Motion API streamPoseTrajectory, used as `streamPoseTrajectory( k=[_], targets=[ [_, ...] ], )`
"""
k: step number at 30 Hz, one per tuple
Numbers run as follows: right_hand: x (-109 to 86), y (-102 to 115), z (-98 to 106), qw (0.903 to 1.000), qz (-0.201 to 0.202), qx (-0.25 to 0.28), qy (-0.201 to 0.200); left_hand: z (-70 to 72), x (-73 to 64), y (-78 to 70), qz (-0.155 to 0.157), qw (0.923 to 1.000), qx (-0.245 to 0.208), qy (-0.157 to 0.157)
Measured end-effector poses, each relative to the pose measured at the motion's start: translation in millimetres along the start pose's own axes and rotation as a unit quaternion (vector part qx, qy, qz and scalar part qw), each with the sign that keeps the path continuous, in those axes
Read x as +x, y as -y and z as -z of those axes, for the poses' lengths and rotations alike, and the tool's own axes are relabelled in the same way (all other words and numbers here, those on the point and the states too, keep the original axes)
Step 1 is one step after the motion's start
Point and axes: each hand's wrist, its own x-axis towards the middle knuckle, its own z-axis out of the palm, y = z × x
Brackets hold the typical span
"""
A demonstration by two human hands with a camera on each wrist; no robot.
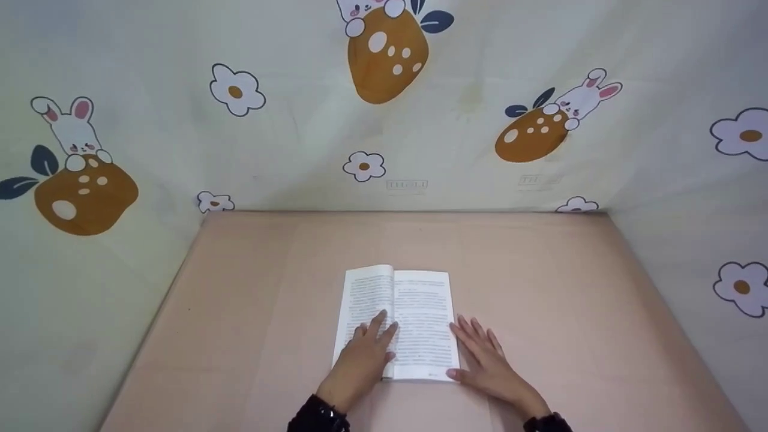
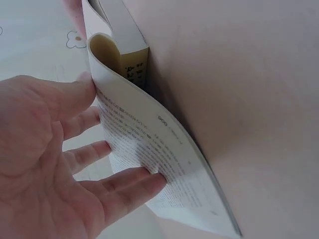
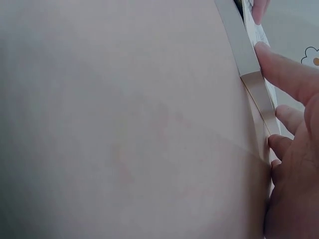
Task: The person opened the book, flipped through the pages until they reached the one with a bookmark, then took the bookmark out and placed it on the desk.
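Note:
An open book (image 1: 423, 324) with printed pages lies on the table, its left pages bowing up near the spine. My left hand (image 1: 363, 357) rests on the left page, fingers spread and fairly straight, fingertips by the fold. In the left wrist view that page (image 2: 144, 144) curves away from the thick page block, with the left hand (image 2: 55, 164) touching it. My right hand (image 1: 489, 363) lies at the book's right edge, thumb at the lower corner and fingers extended along the side. The right wrist view shows the right hand (image 3: 294, 149) against the book's edge (image 3: 256, 79).
The table (image 1: 270, 288) has a plain pinkish-beige cover. Pale fabric walls (image 1: 288, 150) printed with rabbits and flowers stand at its back and both sides. Dark sleeves (image 1: 319, 415) cover the wrists.

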Motion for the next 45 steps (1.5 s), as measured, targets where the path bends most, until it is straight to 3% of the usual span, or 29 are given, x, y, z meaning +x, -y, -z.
streamPoseTrajectory(
  k=[7, 25, 33, 40, 45],
  targets=[
    [-0.4, 2, 0, 1.0, -0.008, 0.002, -0.004, -1.0, 0.4, -1.2, 0.016, 0.9996, -0.019, 0.015],
    [1.5, -2, -3, 0.9999, 0.006, -0.006, -0.01, -6.1, 1.9, -14.5, 0.003, 0.9982, 0.059, -0.008],
    [1.9, -1, -3, 0.9996, -0.011, -0.01, -0.023, -5.2, 3.1, -16.5, 0.01, 0.9986, 0.052, 0.009],
    [0.6, 0, -4, 0.999, 0.007, -0.023, -0.037, -0.1, 2.2, -14.9, -0.001, 0.9988, 0.048, 0.003],
    [0.1, -1, -6, 0.9985, 0.02, -0.03, -0.043, 3.5, 2.6, -12.4, -0.004, 0.999, 0.041, 0.016]
  ],
)
